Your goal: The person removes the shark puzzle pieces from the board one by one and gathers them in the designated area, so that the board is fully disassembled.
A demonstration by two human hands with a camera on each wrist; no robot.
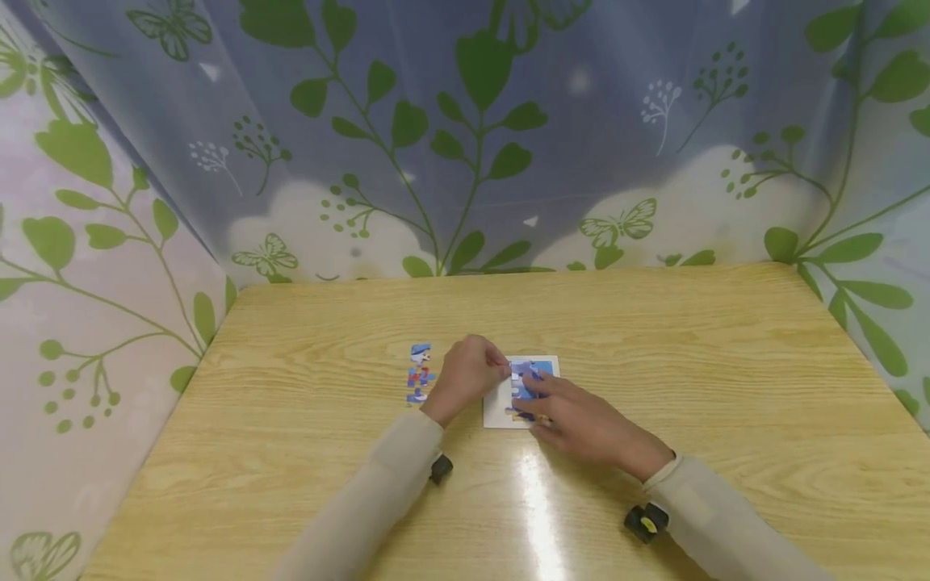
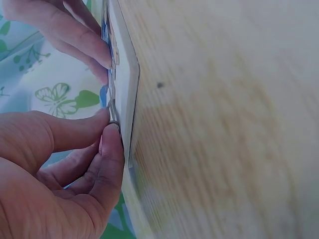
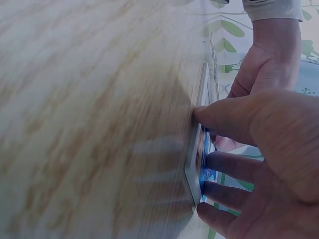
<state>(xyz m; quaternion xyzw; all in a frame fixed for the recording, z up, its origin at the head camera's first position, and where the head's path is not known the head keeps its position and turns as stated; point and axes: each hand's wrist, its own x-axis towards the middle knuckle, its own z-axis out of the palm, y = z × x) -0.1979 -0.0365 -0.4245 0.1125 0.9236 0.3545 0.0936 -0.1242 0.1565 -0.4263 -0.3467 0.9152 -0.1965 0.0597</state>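
Observation:
A white puzzle board [image 1: 497, 413] lies on the table, its right part covered by joined blue jigsaw pieces [image 1: 519, 390]. My left hand [image 1: 467, 375] is at the upper left of those pieces. In the left wrist view its thumb and index finger pinch a thin jigsaw piece [image 2: 112, 112], seen edge-on close to the board. From the right, my right hand [image 1: 588, 418] reaches over the picture, and its extended fingers [image 3: 229, 167] rest on the pieces. Its thumb touches the board's near edge in the right wrist view. The fingers hide part of the picture.
Left of my left hand, several loose jigsaw pieces [image 1: 419, 376] lie in a column on the wooden table [image 1: 305, 452]. A patterned curtain [image 1: 436, 161] hangs along the table's back edge and both sides. Dark devices are strapped at both wrists.

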